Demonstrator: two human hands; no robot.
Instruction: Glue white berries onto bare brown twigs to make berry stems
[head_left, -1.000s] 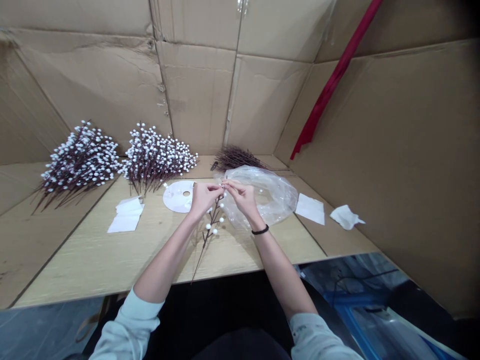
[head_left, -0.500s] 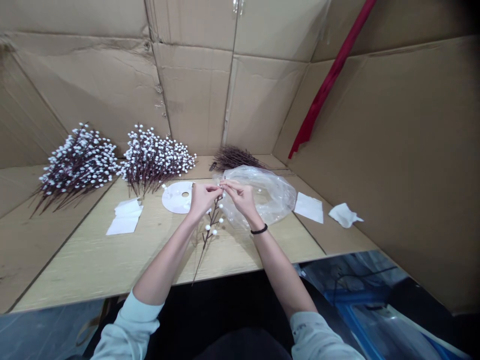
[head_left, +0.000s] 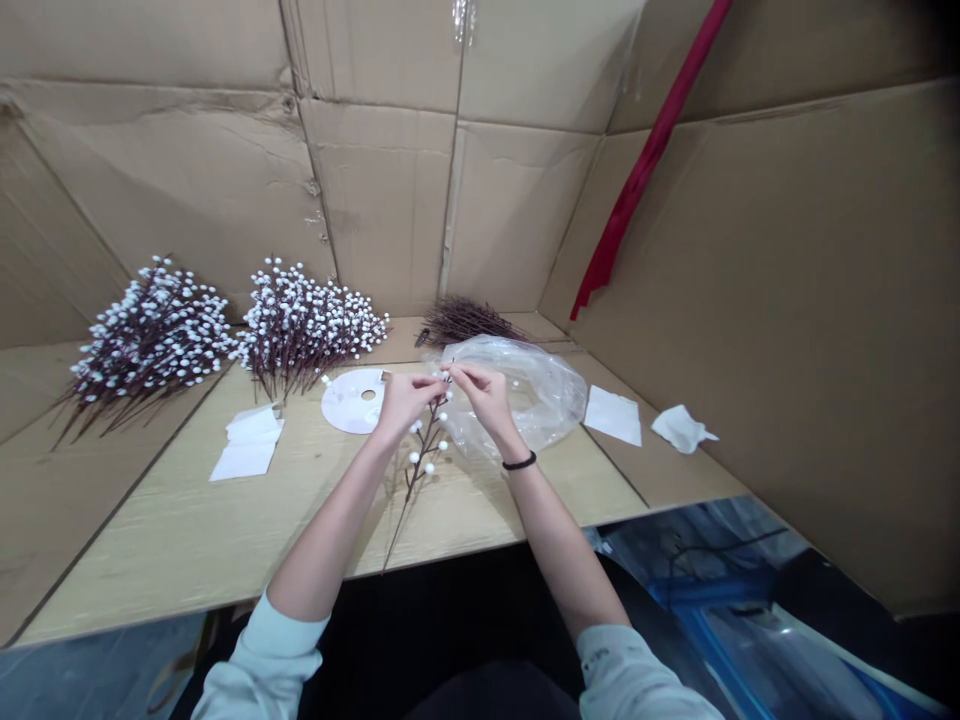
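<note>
My left hand (head_left: 409,402) is closed in a pinch on the upper part of an artificial berry branch (head_left: 415,470). The branch has a thin brown stem and several white berries, and it slants down toward the table's front edge. Beside it, my right hand (head_left: 486,398) pinches at the branch's top, fingertips nearly touching the left ones. What lies between the right fingertips is too small to make out; white specks show there. Just left of my left hand lies a white disc (head_left: 345,402) with a centre hole. Under and behind my right hand spreads a clear plastic bag (head_left: 551,400).
Two heaps of white-berried branches, a left heap (head_left: 154,330) and a right heap (head_left: 307,320), lie at the back left. Bare brown stems (head_left: 472,320) lie behind the bag. Papers lie at left (head_left: 247,442) and right (head_left: 613,415), near a crumpled tissue (head_left: 681,430). Cardboard walls (head_left: 390,200) enclose the table.
The view has shifted slightly. Both hands stay pinched together at the branch's top, with only small finger movement; the branch keeps almost the same slant.
</note>
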